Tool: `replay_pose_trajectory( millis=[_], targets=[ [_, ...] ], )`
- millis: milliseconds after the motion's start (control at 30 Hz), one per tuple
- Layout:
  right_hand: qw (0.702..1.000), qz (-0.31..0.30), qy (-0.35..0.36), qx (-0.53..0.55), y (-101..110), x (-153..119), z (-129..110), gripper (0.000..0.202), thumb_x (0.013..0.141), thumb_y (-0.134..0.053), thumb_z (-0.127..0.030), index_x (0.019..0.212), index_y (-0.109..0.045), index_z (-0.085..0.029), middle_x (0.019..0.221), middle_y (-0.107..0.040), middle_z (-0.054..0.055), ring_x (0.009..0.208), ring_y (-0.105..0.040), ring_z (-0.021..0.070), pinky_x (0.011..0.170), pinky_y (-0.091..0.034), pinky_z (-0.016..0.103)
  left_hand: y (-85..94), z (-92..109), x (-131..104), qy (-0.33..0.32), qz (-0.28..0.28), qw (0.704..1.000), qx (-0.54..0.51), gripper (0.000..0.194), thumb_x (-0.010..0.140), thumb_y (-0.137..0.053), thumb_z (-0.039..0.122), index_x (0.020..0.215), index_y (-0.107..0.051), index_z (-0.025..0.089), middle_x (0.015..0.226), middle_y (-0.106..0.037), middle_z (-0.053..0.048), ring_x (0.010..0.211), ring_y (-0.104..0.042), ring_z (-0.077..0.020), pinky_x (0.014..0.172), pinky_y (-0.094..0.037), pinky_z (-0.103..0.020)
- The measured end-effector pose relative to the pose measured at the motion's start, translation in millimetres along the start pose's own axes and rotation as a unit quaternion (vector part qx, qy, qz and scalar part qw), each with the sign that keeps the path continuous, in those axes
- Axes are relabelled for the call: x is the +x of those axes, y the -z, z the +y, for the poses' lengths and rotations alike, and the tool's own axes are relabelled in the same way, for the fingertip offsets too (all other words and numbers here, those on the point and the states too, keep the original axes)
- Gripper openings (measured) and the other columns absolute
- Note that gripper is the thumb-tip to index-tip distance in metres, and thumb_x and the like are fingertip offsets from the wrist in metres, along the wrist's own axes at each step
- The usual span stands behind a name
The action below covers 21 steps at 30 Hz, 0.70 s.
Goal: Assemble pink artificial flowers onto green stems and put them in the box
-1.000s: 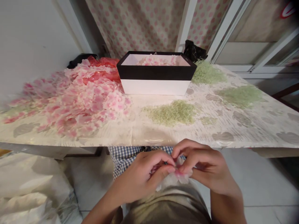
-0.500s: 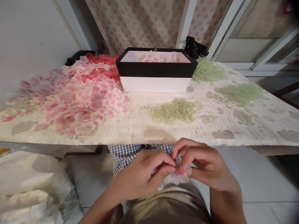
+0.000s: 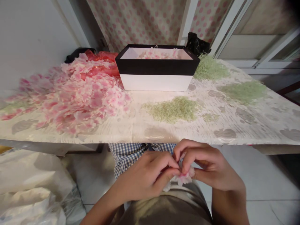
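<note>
Between my two hands is a pale pink and white artificial flower (image 3: 183, 178), held over my lap just below the table's front edge. My left hand (image 3: 153, 173) pinches its left side with thumb and forefinger. Bent over it from the other side, my right hand (image 3: 203, 164) grips the petals with closed fingertips. The fingers cover the flower's middle, so any small part pinched there is hidden. A large heap of pink and white petals (image 3: 86, 100) lies on the table at the left. Nearer my hands sits a pile of small light green pieces (image 3: 174, 109).
At the back of the table stands a black-and-white box (image 3: 156, 82) with pink flowers inside. Two more green piles (image 3: 211, 67) lie at the right. Behind the box is a black plastic bag (image 3: 198, 43). White sacks (image 3: 30, 175) rest on the floor at the left.
Both hands have shifted very slightly to the right with the flower, and its petals show a little more openly. The view has tilted slightly.
</note>
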State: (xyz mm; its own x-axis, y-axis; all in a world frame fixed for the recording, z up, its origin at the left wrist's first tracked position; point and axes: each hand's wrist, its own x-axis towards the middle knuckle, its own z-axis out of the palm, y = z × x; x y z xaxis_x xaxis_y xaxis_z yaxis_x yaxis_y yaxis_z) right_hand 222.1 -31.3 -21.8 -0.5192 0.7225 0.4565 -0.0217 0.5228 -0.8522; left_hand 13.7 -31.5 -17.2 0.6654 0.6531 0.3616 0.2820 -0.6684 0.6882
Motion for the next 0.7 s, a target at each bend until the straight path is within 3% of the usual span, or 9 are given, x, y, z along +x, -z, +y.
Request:
replay_pose_trajectory(
  millis=[300,700],
  targets=[
    [1.0,0.004,0.005,-0.026,-2.5,0.8,-6.9,0.032,0.077,-0.052,0.01,0.077,-0.064,-0.02,0.089,-0.061,0.001,0.078,-0.063,0.0087,0.069,-0.05,0.02,-4.1,3.5,-0.9,0.004,0.005,1.0,-0.022,0.011,0.092,-0.05,0.014,0.085,-0.052,0.021,0.074,-0.065,0.002,0.066,-0.061,-0.0105,0.067,-0.049,-0.021],
    [0.998,0.028,0.005,-0.055,-6.4,1.1,-7.2,0.03,0.08,-0.054,0.006,0.074,-0.064,-0.022,0.085,-0.062,0.0,0.072,-0.062,0.0091,0.064,-0.049,0.021,-3.5,3.6,1.1,0.016,-0.005,0.999,-0.049,0.011,0.092,-0.051,0.016,0.083,-0.052,0.022,0.072,-0.066,0.002,0.064,-0.06,-0.0111,0.066,-0.05,-0.024]
  ],
)
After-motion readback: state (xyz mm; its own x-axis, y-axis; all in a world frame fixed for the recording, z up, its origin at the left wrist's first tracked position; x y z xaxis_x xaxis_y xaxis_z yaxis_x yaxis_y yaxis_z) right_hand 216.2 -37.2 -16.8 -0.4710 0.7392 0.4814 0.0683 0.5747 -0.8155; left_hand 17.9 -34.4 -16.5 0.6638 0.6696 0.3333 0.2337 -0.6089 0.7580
